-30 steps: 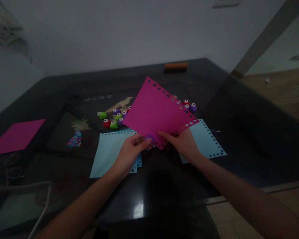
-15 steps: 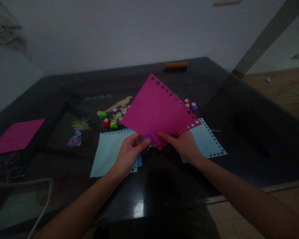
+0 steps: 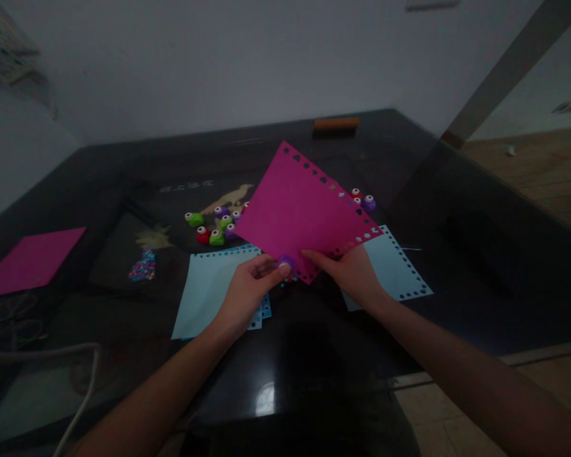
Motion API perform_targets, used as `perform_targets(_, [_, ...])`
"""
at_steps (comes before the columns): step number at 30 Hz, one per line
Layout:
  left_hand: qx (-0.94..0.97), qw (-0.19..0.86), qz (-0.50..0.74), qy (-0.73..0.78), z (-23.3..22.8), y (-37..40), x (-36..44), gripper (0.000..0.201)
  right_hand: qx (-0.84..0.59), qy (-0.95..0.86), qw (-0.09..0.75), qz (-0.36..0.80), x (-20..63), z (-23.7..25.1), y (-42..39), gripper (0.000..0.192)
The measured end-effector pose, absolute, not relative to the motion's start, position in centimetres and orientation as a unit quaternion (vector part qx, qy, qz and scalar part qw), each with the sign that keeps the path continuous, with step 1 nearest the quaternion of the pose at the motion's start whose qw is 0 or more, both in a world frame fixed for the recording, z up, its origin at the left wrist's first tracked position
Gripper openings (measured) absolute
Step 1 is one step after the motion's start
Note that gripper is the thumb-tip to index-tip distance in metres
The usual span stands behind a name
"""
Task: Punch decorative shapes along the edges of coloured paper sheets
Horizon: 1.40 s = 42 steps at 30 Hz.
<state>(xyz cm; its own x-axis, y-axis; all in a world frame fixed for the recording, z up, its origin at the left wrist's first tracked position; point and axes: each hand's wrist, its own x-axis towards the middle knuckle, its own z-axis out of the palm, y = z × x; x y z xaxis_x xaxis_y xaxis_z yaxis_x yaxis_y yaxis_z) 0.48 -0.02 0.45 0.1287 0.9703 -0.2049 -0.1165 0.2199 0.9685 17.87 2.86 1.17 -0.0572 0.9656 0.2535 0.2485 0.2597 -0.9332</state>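
Observation:
A pink paper sheet [image 3: 299, 209] is held tilted, one corner up, with shapes punched along its right-hand edges. My right hand [image 3: 356, 270] pinches it near the lower corner, thumb on top. My left hand [image 3: 252, 279] is closed around a purple craft punch [image 3: 285, 261] at the sheet's lower left edge, thumb on the punch. Beneath my left hand lie light blue sheets [image 3: 209, 292] with punched borders. Another light blue punched sheet [image 3: 400, 266] lies partly behind my right hand. Tiny cut-outs show near the sheet's lower corner.
Green, red and purple punches [image 3: 216, 237] are grouped behind the left blue sheets, and more punches [image 3: 368, 203] sit at the right. A heap of coloured paper bits [image 3: 144, 266], a second pink sheet [image 3: 35, 260], a white cable [image 3: 83, 393] and a brown roll [image 3: 336, 124] are on the dark table.
The pink sheet has shifted and turned slightly, its right corner moving left and its lower left edge sliding along the punch. Both hands stay nearly in place.

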Motion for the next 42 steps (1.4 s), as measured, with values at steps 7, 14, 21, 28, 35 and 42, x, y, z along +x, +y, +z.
perform_targets(7, [0.446, 0.606, 0.426, 0.503, 0.5, -0.1, 0.4, 0.028, -0.483, -0.624, 0.493, 0.367, 17.9, 1.0, 3.0, 0.014])
perform_targets(14, [0.455, 0.599, 0.428, 0.501, 0.6, 0.0, 0.4, 0.03, -0.49, -0.614, 0.492, 0.375, 18.0, 1.0, 3.0, 0.014])
perform_targets(21, [0.511, 0.593, 0.346, 0.517, 1.5, 0.6, -0.6, 0.033, -0.503, -0.605, 0.505, 0.354, 18.2, 1.1, 3.3, 0.024])
perform_targets(28, [0.595, 0.56, 0.274, 0.506, 2.2, 0.9, -1.6, 0.044, -0.508, -0.594, 0.516, 0.35, 18.5, 1.4, 3.6, 0.032])
perform_targets(35, [0.621, 0.565, 0.256, 0.479, 2.0, 1.2, -2.2, 0.05, -0.519, -0.592, 0.511, 0.346, 18.6, 1.4, 3.6, 0.026])
perform_targets(42, [0.637, 0.555, 0.274, 0.461, 1.8, 1.5, -2.8, 0.058, -0.51, -0.59, 0.517, 0.352, 18.6, 1.6, 3.6, 0.024])
